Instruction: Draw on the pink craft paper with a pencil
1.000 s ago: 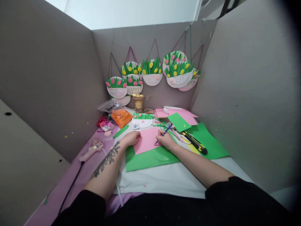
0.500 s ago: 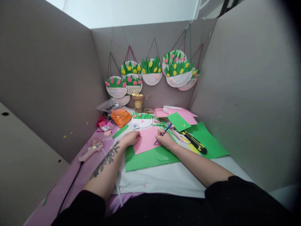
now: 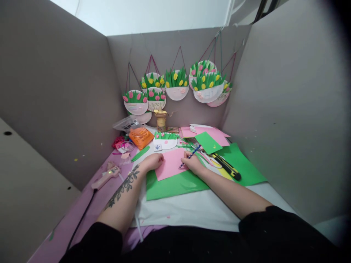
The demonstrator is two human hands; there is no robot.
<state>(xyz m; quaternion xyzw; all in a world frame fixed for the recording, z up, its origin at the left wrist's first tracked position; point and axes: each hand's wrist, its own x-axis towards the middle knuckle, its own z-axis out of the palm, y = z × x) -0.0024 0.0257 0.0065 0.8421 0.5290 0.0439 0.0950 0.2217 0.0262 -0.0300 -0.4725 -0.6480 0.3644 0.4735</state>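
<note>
A blue patterned pencil [image 3: 193, 151] is gripped in my right hand [image 3: 193, 163], slanting down with its tip at the pink paper [image 3: 171, 164]. The sheet lies flat on a larger green sheet [image 3: 175, 188]. At the left edge of the pink paper, my left hand [image 3: 155, 160] is closed, its curled fingers on that edge. Just beyond the paper sit a half-round white paper-plate piece [image 3: 166, 143] with green paper grass and pink flowers, and a small white square [image 3: 157, 147] with a dark mark.
Scissors [image 3: 212, 160] and a black-yellow utility knife [image 3: 227, 167] lie right of my right hand, near green sheets [image 3: 244, 164]. A pink glue gun [image 3: 106, 177] with a cord lies left. Behind are an orange bag [image 3: 141, 136], a small pot [image 3: 161, 120] and hanging plate baskets [image 3: 177, 93].
The view has tilted very slightly. Both hands, the pencil and the pink paper stay in nearly the same place.
</note>
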